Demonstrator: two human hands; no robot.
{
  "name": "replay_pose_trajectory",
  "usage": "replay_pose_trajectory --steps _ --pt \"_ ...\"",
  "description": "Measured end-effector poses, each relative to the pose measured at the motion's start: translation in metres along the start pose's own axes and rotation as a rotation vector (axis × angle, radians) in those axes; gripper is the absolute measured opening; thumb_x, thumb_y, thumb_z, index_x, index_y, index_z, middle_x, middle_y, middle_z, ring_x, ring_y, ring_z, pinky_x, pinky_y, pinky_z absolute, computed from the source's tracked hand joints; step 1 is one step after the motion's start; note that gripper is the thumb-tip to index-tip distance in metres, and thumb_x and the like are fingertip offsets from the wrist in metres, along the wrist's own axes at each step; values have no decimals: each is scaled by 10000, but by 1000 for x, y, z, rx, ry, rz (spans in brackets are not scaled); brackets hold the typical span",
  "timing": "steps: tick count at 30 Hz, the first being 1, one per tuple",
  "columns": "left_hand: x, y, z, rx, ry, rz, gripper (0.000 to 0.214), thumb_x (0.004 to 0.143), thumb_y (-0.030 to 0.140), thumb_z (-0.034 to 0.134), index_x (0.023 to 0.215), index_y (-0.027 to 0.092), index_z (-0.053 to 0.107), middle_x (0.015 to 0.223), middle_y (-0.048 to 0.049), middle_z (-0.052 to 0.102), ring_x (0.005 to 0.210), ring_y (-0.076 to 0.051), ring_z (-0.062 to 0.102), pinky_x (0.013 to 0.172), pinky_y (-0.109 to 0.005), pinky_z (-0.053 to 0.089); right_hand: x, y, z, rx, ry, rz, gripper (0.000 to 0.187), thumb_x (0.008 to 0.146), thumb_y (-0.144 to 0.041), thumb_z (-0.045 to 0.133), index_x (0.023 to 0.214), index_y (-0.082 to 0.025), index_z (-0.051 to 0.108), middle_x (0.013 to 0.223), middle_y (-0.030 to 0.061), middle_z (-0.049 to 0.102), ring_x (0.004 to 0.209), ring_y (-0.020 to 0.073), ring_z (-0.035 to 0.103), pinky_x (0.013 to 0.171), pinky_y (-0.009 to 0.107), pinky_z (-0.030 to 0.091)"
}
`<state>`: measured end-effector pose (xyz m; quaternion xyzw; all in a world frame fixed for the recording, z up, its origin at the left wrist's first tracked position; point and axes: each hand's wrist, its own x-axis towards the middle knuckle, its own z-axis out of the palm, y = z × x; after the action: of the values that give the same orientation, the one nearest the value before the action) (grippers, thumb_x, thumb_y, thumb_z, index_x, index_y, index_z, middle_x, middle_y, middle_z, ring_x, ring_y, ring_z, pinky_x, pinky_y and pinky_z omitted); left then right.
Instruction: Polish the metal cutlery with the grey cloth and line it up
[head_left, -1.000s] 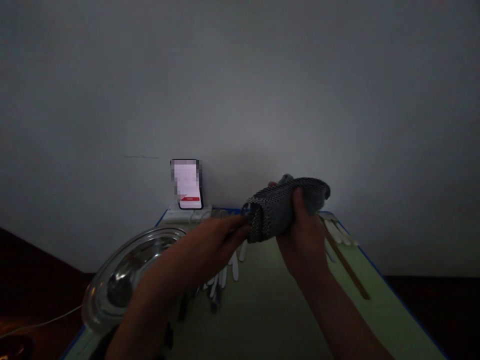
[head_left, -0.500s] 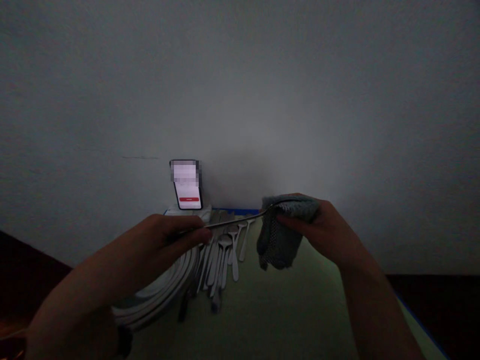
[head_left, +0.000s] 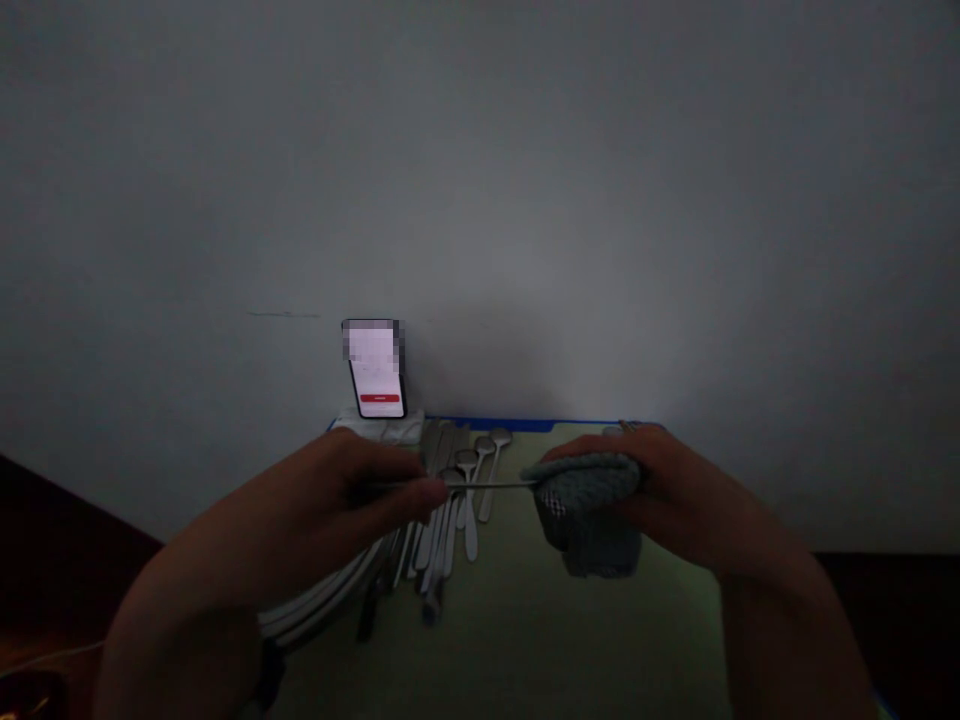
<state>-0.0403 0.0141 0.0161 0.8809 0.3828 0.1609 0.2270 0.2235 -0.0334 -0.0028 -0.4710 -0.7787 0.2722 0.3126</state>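
Your left hand (head_left: pixel 360 505) is closed in a pinch, thumb and fingers gripping one end of a thin metal utensil (head_left: pixel 495 486), held nearly level above the worktop (head_left: pixel 517 640). Your right hand (head_left: pixel 667 490) is closed around a grey cloth (head_left: pixel 600 520), and the utensil's other end runs into its folds (which end that is, you cannot tell, since the fabric hides it). The cloth's lower part hangs below your right fingers, with a patch of black-and-white weave showing on the side nearer your left hand.

Beyond and below your left hand lies a spread of cutlery (head_left: pixel 471 525) on the worktop; several spoons at its right side have their bowls toward the wall (head_left: pixel 480 200) and their handles toward you. The curved rim of a metal basin (head_left: pixel 319 605) shows below your left forearm, just beside the cutlery. At the back, a phone (head_left: pixel 379 378) with a lit screen stands tilted near the wall, above a white object (head_left: pixel 394 430) at the worktop's far edge.
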Motion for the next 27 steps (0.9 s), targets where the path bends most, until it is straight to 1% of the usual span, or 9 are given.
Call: replay_pose_trajectory --steps 1,3,6,7,9,12,20,24,27 --pt "0 1 -1 -19 8 0 303 834 378 501 658 184 651 514 54 557 472 -78 491 440 -157 354 1 0 2 43 84 -26 318 729 -87 527 953 -253 681 817 -24 716 697 144 658 615 237 510" --pt "1 4 -1 -68 1 6 329 861 355 450 672 170 646 531 52 550 490 -74 471 461 -158 350 4 2 8 159 299 -75 251 744 -152 568 942 -253 684 849 -11 719 737 164 668 646 266 532" --pt "2 8 1 -140 64 21 341 869 343 426 677 157 638 558 45 550 516 -74 460 496 -168 353 10 3 20 360 596 -102 169 751 -265 621 909 -252 680 886 3 717 820 196 671 730 330 549" --pt "3 9 2 -148 71 23 345 870 346 419 684 155 638 568 40 554 528 -79 463 505 -174 355 13 4 24 418 662 -87 171 753 -293 627 912 -252 676 898 8 716 842 204 669 755 353 548" --pt "5 11 6 -141 68 18 356 875 358 405 696 155 636 567 35 543 533 -84 453 502 -183 348 16 6 30 509 747 -48 200 761 -337 622 935 -250 668 921 20 715 871 218 667 794 393 542" --pt "7 11 9 -112 56 4 374 878 381 394 684 162 626 526 46 478 491 -81 403 454 -182 314 20 8 34 594 774 -3 256 762 -375 617 974 -237 660 961 39 710 915 232 657 841 423 527" --pt "3 15 2 -97 76 -13 388 867 405 392 647 171 608 471 68 371 414 -67 318 405 -169 285 22 5 35 600 715 -9 297 773 -400 600 997 -216 664 971 53 708 922 228 656 843 412 531" --pt "0 16 0 -98 54 -1 366 878 372 403 654 152 591 527 65 405 470 -56 358 457 -153 310 22 2 37 601 680 -22 310 783 -395 590 1026 -216 658 966 57 709 922 228 657 830 408 540" --pt "0 16 1 -94 52 -7 357 882 361 403 664 148 589 538 64 401 486 -55 364 459 -151 300 20 2 36 597 680 -14 302 781 -387 595 1024 -219 661 952 55 713 914 224 659 834 408 538"
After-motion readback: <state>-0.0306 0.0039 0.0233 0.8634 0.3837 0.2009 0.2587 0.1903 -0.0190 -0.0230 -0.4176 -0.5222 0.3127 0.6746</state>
